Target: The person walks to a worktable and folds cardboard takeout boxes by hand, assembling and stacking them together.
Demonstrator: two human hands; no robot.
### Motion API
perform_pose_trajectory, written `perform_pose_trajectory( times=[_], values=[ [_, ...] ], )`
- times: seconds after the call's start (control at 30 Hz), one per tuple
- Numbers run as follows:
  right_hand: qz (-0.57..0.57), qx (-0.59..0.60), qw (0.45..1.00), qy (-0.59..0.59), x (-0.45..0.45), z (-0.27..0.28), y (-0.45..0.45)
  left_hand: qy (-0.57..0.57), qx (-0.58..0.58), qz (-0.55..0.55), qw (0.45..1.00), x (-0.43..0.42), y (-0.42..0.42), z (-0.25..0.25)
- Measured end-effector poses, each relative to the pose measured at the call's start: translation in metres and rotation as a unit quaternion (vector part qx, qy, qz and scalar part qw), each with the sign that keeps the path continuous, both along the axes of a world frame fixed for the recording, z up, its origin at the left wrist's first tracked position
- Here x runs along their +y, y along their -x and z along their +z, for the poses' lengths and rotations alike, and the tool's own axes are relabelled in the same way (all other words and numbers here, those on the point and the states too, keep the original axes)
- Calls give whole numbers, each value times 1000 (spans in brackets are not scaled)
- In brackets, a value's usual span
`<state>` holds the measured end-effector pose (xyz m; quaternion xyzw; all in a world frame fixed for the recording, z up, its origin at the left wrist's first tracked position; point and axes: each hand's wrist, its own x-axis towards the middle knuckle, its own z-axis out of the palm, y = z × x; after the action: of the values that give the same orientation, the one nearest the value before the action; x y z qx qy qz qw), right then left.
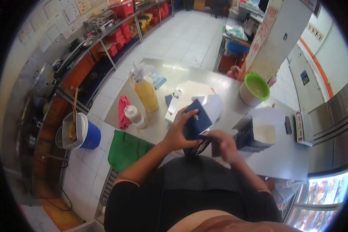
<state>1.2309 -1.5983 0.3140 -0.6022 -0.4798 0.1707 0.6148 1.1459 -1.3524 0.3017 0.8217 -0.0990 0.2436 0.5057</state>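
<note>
A dark blue cardboard box (197,118) with white lettering is tilted in front of my body, above the near edge of the table. My left hand (178,131) grips it from the left, fingers over its top face and thumb lower down. At its right side, my right hand (225,146) is curled with fingers at a flap; motion blurs this hand. Flat white and blue box blanks (189,92) lie just beyond. To the right stand open dark blue boxes (253,138) with pale insides.
The steel table (220,79) also bears a yellow-filled bottle (147,94), a capped pale bottle (135,117), a pink cloth (124,112), a green-rimmed tub (255,89) and a scale (304,128). A green stool (127,150) and a blue bucket (92,133) stand left.
</note>
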Motion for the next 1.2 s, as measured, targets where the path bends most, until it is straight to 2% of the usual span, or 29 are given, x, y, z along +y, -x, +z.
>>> perform_pose_trajectory(
  times=[0.03,0.07,0.1,0.13,0.17,0.2,0.23,0.33,0.43,0.47,0.53,0.6,0.7,0.83,0.93,1.07,1.17,1.2],
  values=[
    [-10,92,995,-22,-5,-19,-1,-14,0,-40,999,2,0,5],
    [-6,179,978,-110,-1,-38,-8,-25,1,-82,996,1,3,10],
    [-24,196,975,-106,3,-32,-16,2,25,-129,991,-4,5,16],
    [-100,64,993,-5,7,-8,-20,-25,18,-144,989,-8,5,19],
    [-110,78,991,14,12,-3,-22,-53,9,-160,986,-11,3,21],
    [-92,71,993,-18,16,1,-24,-83,-6,-177,981,-14,2,24],
    [-72,60,994,-53,17,5,-26,-102,-3,-169,980,-15,2,28],
    [-70,4,997,-33,15,25,-26,-113,28,-166,979,-13,-1,22],
    [-19,78,986,-144,9,7,-28,-99,63,-106,988,-10,2,16],
    [-4,89,978,-186,9,-1,-27,-99,33,-66,992,-8,2,14],
    [-23,114,974,-195,11,-23,-18,-98,-33,15,995,-9,2,9],
    [-67,166,978,-104,20,-11,3,-141,-95,26,985,-11,0,9],
    [-19,329,941,73,15,-19,3,-235,-128,0,964,-15,-3,3],
    [22,305,950,60,15,-28,6,-239,-50,19,970,-22,2,1],
    [65,290,951,88,8,-29,1,-267,-101,15,958,-21,6,-4],
    [60,252,958,123,3,-37,0,-289,-80,15,954,-25,10,-2],
    [-60,175,972,146,10,-37,7,-251,-76,47,964,-19,6,-14],
    [-89,188,968,138,10,-46,7,-260,-84,60,960,-17,6,-18]
  ],
)
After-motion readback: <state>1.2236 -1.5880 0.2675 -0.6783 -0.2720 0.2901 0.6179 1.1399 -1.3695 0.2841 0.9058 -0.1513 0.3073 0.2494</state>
